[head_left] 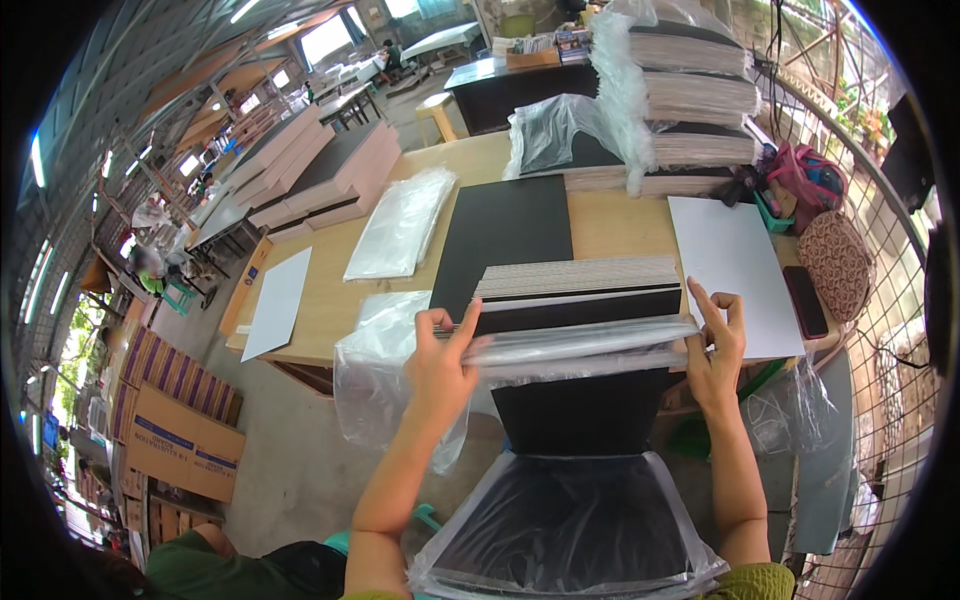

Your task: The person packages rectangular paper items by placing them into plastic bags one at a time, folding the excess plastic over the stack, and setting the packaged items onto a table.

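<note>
Fingers (467,330) of the left hand (437,372) are holding the left end of a clear plastic band (590,345), with the index finger pointing upward. At its right end, the right hand (715,345) is gripping the plastic near the thumb, while its index and middle fingers are spreading apart. Between the hands, a board stack (578,275) is sitting at the near edge of the surface (620,225), showing pale layered edges and a black face. Beyond it, a black sheet (508,225) is lying flat, with clear plastic packs (402,225) resting to its left. Rightward, a white sheet (735,270) is lying beside a dark phone (806,300).
</note>
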Tool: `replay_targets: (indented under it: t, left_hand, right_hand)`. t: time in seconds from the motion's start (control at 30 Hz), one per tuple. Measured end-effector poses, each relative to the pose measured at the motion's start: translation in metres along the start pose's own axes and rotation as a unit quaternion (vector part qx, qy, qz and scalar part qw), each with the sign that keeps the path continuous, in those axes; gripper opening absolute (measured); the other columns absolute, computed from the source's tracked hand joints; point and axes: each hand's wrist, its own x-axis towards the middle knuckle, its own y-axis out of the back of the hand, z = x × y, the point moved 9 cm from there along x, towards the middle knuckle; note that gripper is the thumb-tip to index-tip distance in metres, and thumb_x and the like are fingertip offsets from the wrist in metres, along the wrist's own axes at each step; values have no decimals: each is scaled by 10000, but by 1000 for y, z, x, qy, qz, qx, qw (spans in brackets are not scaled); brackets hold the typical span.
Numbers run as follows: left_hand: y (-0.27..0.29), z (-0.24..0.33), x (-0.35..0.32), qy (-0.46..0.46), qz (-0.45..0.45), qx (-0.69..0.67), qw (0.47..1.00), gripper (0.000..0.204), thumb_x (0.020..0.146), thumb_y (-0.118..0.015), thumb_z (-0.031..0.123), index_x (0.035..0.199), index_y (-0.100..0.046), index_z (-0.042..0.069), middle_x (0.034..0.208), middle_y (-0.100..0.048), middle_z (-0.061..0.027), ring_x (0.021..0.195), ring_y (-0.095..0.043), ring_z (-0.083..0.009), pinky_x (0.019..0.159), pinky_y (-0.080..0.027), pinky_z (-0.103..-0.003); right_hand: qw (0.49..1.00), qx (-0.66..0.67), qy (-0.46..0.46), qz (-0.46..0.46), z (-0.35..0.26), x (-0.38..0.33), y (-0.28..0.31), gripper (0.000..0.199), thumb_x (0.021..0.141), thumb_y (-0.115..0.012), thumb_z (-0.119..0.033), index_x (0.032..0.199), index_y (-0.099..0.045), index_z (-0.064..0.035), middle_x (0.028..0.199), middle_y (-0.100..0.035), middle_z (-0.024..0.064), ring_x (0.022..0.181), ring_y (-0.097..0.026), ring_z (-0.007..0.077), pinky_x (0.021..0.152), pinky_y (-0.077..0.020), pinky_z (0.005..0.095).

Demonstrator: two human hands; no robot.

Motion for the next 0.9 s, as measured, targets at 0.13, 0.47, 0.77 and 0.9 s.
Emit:
replay_targets:
  t: [0.13,0.47,0.77,0.9]
  left_hand:
    - [29,8,-16,-8,-10,-30,999,547,649,-671,-46,1148,-667,176,886,-408,-67,687,-509,-170,539,-433,-287]
    - [-34,-44,-46,347,-395,-513,679,200,817,-614,111,939,-660,-42,815,-612,-42,693,-537,-96,593,-419,-224]
    - [-96,-60,-152,485,-422,-638,424,148,851,-630,169,967,-637,77,734,-596,4,564,-477,-68,455,-332,-236]
    - [-120,-79,-204,497,-430,-647,386,70,880,-599,153,870,-574,88,664,-535,2,526,-427,-70,420,-275,-213]
  right_hand:
    - [998,-19,47,-34,-20,0,8,371,697,-560,97,1016,-685,-44,969,-481,91,535,-407,121,528,-356,234]
    - [926,126,-199,-294,-16,2,0,105,730,-600,-18,654,-576,50,561,-511,34,529,-446,78,483,-317,239]
    - [732,329,-435,-408,38,-75,-22,173,791,-663,-107,838,-664,60,729,-642,68,656,-574,103,623,-441,234]
    - [709,329,-436,-447,62,-127,-20,280,696,-701,-102,900,-669,87,772,-667,102,682,-604,132,656,-462,240]
